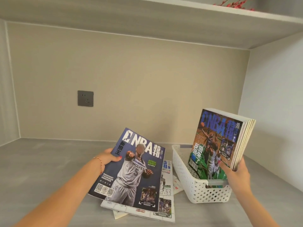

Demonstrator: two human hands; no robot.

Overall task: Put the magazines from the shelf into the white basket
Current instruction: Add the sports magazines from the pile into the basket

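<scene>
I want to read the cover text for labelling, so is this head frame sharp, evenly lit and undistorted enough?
Head view: soft, even light, no glare on the covers; the Wolves magazine in the left hand reads clearly, small print is blurred; the stack in the right hand is softer; wide-angle bending curves the upper shelf edges.

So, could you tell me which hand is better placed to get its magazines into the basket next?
Right hand: its upright stack of magazines already stands over the white basket; the left hand holds one beside it.
</scene>
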